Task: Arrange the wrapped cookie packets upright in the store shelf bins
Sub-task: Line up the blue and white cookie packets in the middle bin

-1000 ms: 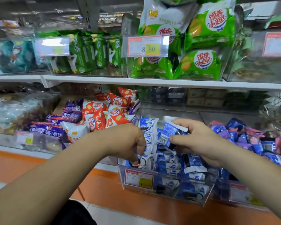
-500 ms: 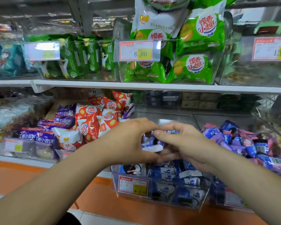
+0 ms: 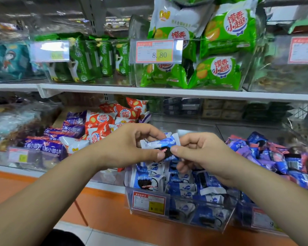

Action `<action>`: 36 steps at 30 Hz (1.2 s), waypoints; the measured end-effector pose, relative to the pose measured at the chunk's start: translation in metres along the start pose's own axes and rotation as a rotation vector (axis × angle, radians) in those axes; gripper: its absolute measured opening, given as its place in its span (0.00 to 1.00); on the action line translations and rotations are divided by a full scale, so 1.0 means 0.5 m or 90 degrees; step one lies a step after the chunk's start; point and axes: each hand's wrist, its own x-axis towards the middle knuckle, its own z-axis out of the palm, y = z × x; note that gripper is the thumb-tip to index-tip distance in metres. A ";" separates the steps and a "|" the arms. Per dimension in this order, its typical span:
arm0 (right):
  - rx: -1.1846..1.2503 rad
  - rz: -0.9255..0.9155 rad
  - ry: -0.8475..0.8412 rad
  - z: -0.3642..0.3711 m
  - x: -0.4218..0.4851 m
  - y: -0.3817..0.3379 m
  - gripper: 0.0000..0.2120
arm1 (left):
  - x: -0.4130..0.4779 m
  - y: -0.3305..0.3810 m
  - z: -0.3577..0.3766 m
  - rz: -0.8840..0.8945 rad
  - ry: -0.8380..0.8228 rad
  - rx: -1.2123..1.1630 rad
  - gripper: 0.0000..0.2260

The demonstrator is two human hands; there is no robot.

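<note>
A blue-and-white wrapped cookie packet (image 3: 161,143) is held above the clear plastic bin (image 3: 228,219) on the lower shelf. My left hand (image 3: 130,146) pinches its left end between thumb and fingers. My right hand (image 3: 201,153) pinches its right end, thumb tip close to the left thumb. Below the hands, several more blue-and-white packets (image 3: 183,189) fill the bin, some upright, some lying over each other. A red price label (image 3: 148,202) is on the bin's front wall.
To the right a bin of mixed blue, purple and pink packets (image 3: 267,153). To the left, orange-and-white (image 3: 103,125) and purple packets (image 3: 50,146). The white upper shelf (image 3: 167,92) carries bins of green bags (image 3: 220,71). An orange base panel (image 3: 105,210) runs below.
Both hands rose out of the bin and came together. One blue-and-white packet, lifted from the pile, is now held between them above the bin.
</note>
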 end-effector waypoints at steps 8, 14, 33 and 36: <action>0.047 -0.035 0.018 0.018 0.009 -0.008 0.12 | -0.011 0.005 -0.005 -0.014 -0.036 -0.029 0.22; 0.019 -0.010 -0.097 0.015 0.014 0.001 0.20 | -0.015 -0.002 -0.016 -0.031 0.007 -0.087 0.14; -0.332 -0.027 -0.195 0.060 0.014 -0.001 0.15 | -0.044 -0.028 -0.028 0.013 -0.110 0.262 0.09; -0.355 -0.005 -0.231 0.040 0.023 0.015 0.12 | -0.042 -0.028 -0.033 -0.017 -0.138 0.263 0.06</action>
